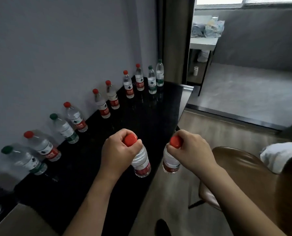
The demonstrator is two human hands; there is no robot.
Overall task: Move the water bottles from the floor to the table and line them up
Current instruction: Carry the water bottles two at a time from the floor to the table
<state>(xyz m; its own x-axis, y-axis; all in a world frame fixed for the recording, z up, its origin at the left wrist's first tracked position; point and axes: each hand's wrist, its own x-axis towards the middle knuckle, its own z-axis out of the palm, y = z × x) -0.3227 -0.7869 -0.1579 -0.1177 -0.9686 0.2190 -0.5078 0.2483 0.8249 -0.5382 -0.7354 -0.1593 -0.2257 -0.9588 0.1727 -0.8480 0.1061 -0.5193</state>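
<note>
Hands point(120, 150) point(192, 149) each gripping red-capped bottle point(141, 160) point(170, 161) by neck, above table point(141, 116) edge.

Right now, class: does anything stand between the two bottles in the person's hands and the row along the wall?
Nothing visible does. The left hand and right hand each grip a red-capped bottle by its neck. Bare black table lies between them and the row of bottles by the wall.

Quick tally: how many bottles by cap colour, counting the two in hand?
Red-cap bottles: 8, six along the wall plus one in the left hand and one in the right hand.
Green-cap bottles: 4, all in the row.
Total: 12.
</note>
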